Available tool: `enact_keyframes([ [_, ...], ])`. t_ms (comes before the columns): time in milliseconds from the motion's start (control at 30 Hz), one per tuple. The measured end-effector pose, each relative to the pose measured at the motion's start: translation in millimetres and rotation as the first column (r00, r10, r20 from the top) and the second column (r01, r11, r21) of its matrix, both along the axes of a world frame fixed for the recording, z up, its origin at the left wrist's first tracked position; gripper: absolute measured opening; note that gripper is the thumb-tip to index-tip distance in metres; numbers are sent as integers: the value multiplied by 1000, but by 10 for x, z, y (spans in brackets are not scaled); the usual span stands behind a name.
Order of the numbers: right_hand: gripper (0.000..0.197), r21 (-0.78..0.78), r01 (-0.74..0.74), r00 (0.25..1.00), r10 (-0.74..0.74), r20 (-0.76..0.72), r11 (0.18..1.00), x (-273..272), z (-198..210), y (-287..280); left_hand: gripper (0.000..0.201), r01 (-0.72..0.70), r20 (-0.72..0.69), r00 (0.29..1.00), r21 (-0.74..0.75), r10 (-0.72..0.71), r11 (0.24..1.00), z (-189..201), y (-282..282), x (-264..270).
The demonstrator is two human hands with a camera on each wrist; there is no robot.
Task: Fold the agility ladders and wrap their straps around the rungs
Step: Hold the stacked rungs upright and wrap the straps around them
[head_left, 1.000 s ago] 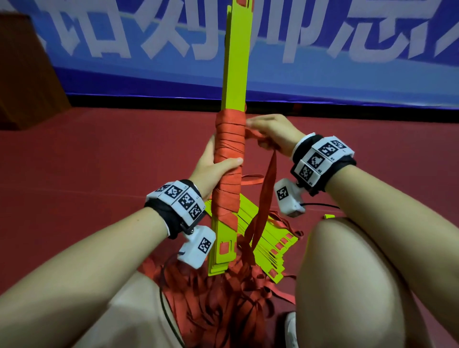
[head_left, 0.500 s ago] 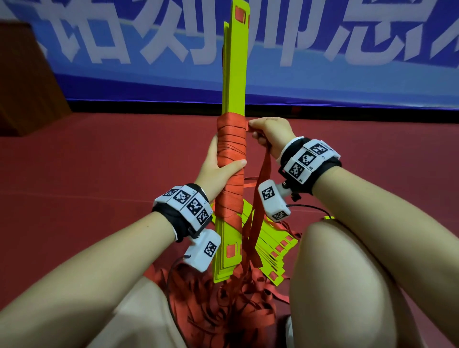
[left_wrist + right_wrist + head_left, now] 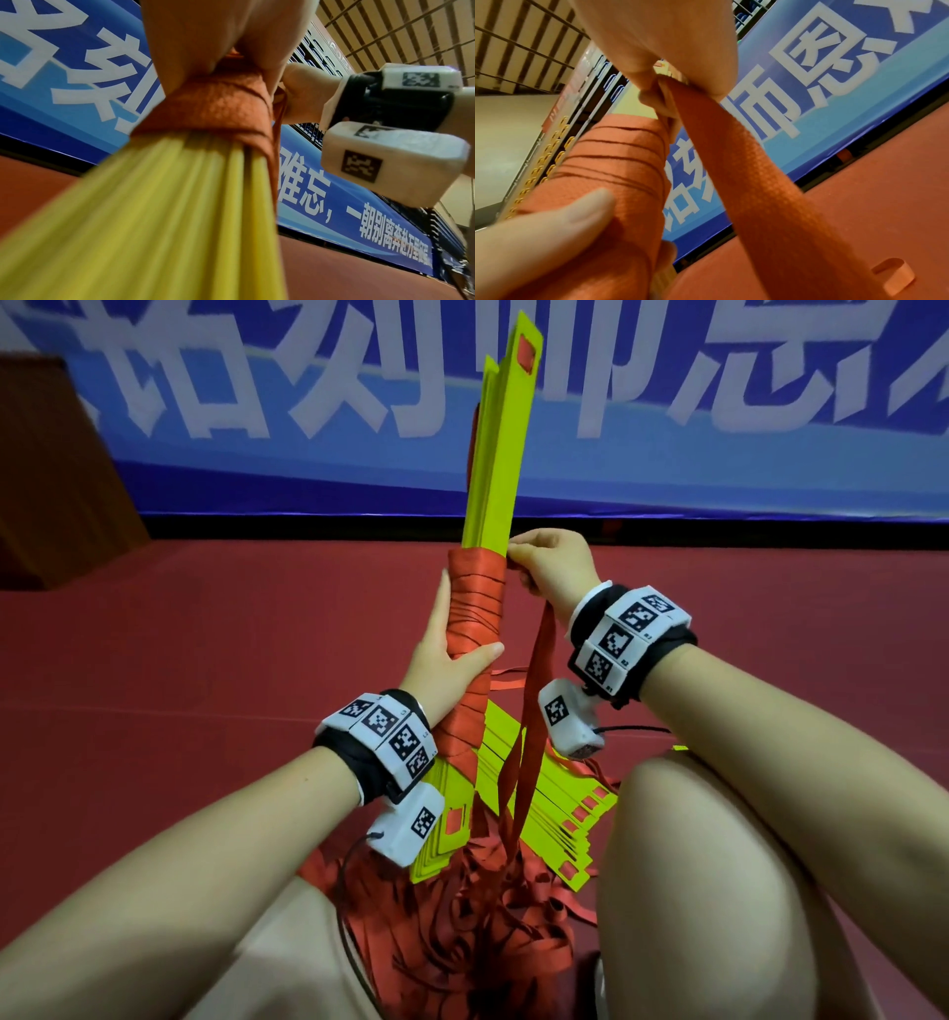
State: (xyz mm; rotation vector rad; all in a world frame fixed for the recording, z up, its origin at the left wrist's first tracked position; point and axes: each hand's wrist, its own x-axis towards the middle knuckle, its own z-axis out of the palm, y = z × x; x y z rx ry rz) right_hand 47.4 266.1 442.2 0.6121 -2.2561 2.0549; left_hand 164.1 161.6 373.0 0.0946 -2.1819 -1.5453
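Note:
A bundle of yellow-green rungs (image 3: pixel 495 469) stands nearly upright before me, its middle wound with orange strap (image 3: pixel 475 603). My left hand (image 3: pixel 452 654) grips the wound part, thumb across its front. My right hand (image 3: pixel 552 567) pinches the loose strap (image 3: pixel 539 670) at the top edge of the winding; the strap hangs from it down to the floor. In the right wrist view the strap (image 3: pixel 752 174) runs out of the curled fingers (image 3: pixel 654 50) beside the winding (image 3: pixel 618 162). The left wrist view shows the rung edges (image 3: pixel 159 213) under the winding (image 3: pixel 218 105).
A second stack of yellow-green rungs (image 3: pixel 560 819) lies fanned on the red floor (image 3: pixel 205 660) between my knees, over a heap of loose orange strap (image 3: pixel 462 942). My right knee (image 3: pixel 719 865) is raised close by. A blue banner (image 3: pixel 308 428) runs along the far wall.
The bundle has tilted slightly right at the top and sits higher in view. My right hand has moved up to the top edge of the winding, carrying the strap.

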Motion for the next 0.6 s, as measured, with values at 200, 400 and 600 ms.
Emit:
enact_keyframes([
  [200, 37, -26, 47, 997, -48, -60, 999, 126, 34, -83, 92, -103, 6, 995, -97, 104, 990, 11, 121, 9],
  [400, 48, -24, 60, 987, -63, -145, 998, 175, 20, -119, 72, -87, 86, 990, -256, 112, 963, 112, 163, 4],
  [600, 31, -179, -229, 963, 196, -185, 957, 170, 68, -50, 100, 74, -2, 997, 170, -75, 983, 105, -77, -99],
])
